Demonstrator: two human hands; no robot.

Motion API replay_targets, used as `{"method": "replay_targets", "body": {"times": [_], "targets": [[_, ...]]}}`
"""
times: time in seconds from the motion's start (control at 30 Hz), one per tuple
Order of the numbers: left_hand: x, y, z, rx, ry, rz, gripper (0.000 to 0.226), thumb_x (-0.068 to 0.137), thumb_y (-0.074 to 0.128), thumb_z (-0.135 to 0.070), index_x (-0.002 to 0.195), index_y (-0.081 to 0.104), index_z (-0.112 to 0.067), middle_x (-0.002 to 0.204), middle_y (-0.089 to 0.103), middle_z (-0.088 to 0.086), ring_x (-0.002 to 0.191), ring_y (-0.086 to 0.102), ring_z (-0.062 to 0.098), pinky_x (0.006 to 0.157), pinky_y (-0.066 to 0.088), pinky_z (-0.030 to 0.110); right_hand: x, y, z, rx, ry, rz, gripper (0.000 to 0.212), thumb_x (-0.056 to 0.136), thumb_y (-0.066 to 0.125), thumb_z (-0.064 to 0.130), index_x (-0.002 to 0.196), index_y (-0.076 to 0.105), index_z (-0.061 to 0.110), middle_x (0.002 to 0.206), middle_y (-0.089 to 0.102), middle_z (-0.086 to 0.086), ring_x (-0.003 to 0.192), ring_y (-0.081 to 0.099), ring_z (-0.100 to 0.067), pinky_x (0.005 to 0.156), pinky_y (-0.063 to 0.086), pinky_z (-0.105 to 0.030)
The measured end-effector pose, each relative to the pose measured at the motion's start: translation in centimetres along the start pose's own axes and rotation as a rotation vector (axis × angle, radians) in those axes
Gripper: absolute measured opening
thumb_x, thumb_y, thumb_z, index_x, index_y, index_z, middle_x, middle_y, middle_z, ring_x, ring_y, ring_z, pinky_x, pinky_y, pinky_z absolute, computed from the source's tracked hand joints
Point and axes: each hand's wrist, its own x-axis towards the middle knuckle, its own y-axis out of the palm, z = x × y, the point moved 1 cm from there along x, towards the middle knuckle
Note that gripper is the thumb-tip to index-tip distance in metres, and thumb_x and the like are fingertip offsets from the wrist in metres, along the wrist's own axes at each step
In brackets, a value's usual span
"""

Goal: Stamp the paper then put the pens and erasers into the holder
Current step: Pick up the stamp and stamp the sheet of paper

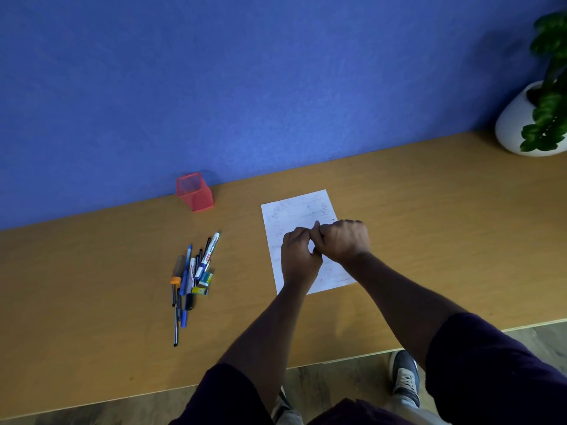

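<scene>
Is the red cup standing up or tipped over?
Standing up. The red cup sits on its base on the desk by the blue wall, opening on top. The pens lie outside it.

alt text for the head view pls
Two hands meet, fingers curled, over a printed paper on a wooden desk. To their left lie a pile of pens and erasers and a red holder by the blue wall.
</scene>
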Motion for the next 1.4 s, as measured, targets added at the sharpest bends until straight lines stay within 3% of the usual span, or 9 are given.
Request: {"method": "replay_targets", "body": {"times": [0.1,0.27,0.4,0.5,0.77,0.97,1.13,1.3,1.4], "targets": [[0.1,0.4,0.3,-0.092,-0.064,0.036,0.008,0.083,0.069,-0.001,0.087,0.068,-0.008,0.083,0.068,0.000,0.083,0.060,0.017,0.076,0.050,0.029,0.1,0.4,0.4,-0.036,0.083,0.126,0.055,0.091,0.049,0.030,0.040,0.046,0.010,0.034,0.027,0.004,0.032,0.034,-0.021,0.048,0.031,-0.020],[-0.1,0.7,0.7,-0.104,-0.069,0.094,0.018,0.076,0.075,0.003,0.089,0.071,-0.010,0.086,0.068,-0.006,0.079,0.055,0.006,0.072,0.041,0.015,-0.2,0.5,0.2,-0.048,0.099,0.224,0.056,0.096,0.039,0.034,0.044,0.045,0.013,0.038,0.030,0.003,0.039,0.044,-0.024,0.051,0.038,-0.023],[-0.1,0.7,0.8,-0.076,-0.037,0.113,0.012,0.083,0.072,-0.002,0.092,0.072,-0.010,0.093,0.071,-0.001,0.091,0.062,0.019,0.080,0.051,0.032,-0.3,0.7,-0.4,-0.031,0.047,0.209,0.056,0.097,0.040,0.038,0.052,0.060,0.012,0.043,0.042,0.000,0.041,0.044,-0.025,0.049,0.032,-0.023],[-0.2,0.7,0.6,-0.061,-0.039,0.108,0.011,0.087,0.069,-0.005,0.097,0.072,-0.011,0.096,0.070,-0.002,0.096,0.061,0.022,0.083,0.052,0.035,-0.3,0.8,-0.8,-0.002,0.004,0.144,0.055,0.096,0.042,0.040,0.053,0.062,0.012,0.042,0.047,0.001,0.038,0.043,-0.022,0.047,0.027,-0.022],[-0.2,0.8,-0.7,-0.081,-0.017,0.070,0.009,0.086,0.062,0.003,0.083,0.066,-0.005,0.079,0.058,-0.002,0.077,0.056,0.017,0.063,0.050,0.039,-0.3,0.2,-1.3,0.045,0.017,-0.052,0.056,0.088,0.058,0.036,0.039,0.043,0.013,0.033,0.033,0.004,0.030,0.028,-0.019,0.044,0.018,-0.017],[-0.5,1.2,0.2,-0.070,-0.044,0.106,0.001,0.087,0.070,-0.006,0.086,0.069,-0.005,0.084,0.066,0.002,0.084,0.060,0.022,0.075,0.051,0.039,-0.2,1.4,-1.6,0.014,-0.026,0.000,0.059,0.089,0.061,0.034,0.037,0.047,0.011,0.031,0.038,0.000,0.028,0.034,-0.023,0.043,0.025,-0.018],[-0.8,1.4,0.9,-0.095,-0.094,0.137,0.004,0.084,0.076,-0.010,0.086,0.072,-0.009,0.084,0.069,-0.001,0.081,0.061,0.017,0.074,0.052,0.035,-0.2,1.8,-1.8,-0.053,-0.135,0.091,0.057,0.087,0.068,0.032,0.036,0.053,0.011,0.031,0.042,0.000,0.028,0.043,-0.023,0.043,0.034,-0.020],[-0.2,1.3,1.8,-0.174,-0.173,0.298,0.016,0.081,0.081,-0.017,0.095,0.072,-0.018,0.092,0.069,-0.009,0.083,0.059,0.006,0.070,0.044,0.014,-0.4,1.7,-2.0,-0.121,-0.239,0.232,0.061,0.101,0.043,0.039,0.051,0.064,0.012,0.044,0.055,-0.003,0.043,0.054,-0.026,0.052,0.040,-0.026],[-0.2,1.1,2.7,-0.153,-0.193,0.360,0.019,0.083,0.080,-0.024,0.099,0.070,-0.025,0.098,0.069,-0.016,0.089,0.060,0.005,0.073,0.043,0.015,-0.7,1.6,-2.4,-0.086,-0.242,0.246,0.062,0.103,0.034,0.041,0.056,0.065,0.013,0.050,0.060,-0.003,0.050,0.059,-0.026,0.054,0.038,-0.026]]}}
